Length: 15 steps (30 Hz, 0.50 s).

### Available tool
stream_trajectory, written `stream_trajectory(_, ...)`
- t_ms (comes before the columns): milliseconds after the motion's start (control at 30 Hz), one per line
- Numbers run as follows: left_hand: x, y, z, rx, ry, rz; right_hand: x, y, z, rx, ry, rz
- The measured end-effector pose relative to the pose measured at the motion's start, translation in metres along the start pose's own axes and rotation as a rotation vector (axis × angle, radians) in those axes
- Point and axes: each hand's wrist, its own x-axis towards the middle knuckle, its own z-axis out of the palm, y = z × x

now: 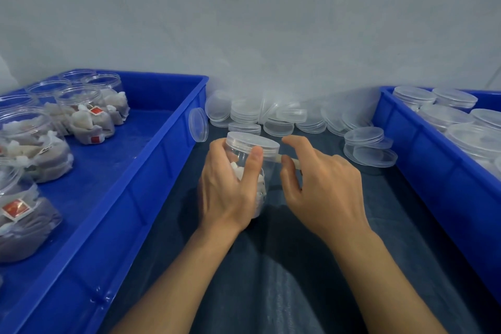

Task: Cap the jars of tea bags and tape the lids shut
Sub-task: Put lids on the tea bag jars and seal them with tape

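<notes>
My left hand (225, 187) grips a clear plastic jar (245, 153) of white tea bags, tilted over the dark cloth in the middle. A clear lid (253, 141) sits on top of the jar. My right hand (325, 187) is just right of the jar with its fingers curled. Its thumb and fingers pinch a tan piece of tape (295, 163) that reaches to the lid's edge. Most of the tape is hidden under the hand.
A blue bin (151, 171) on the left holds several open jars of tea bags (86, 116). A blue bin (423, 165) on the right holds several capped jars (444, 114). Loose clear lids (279, 116) are piled along the wall behind the jar.
</notes>
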Motion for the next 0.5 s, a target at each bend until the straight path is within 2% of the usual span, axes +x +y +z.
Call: stream_trajectory(500, -0.0007, 0.0053, -0.0034, -0.001, -0.071, -0.072, -0.0012, 0.0029, 0.0029, -0.013, 0.038, 0.011)
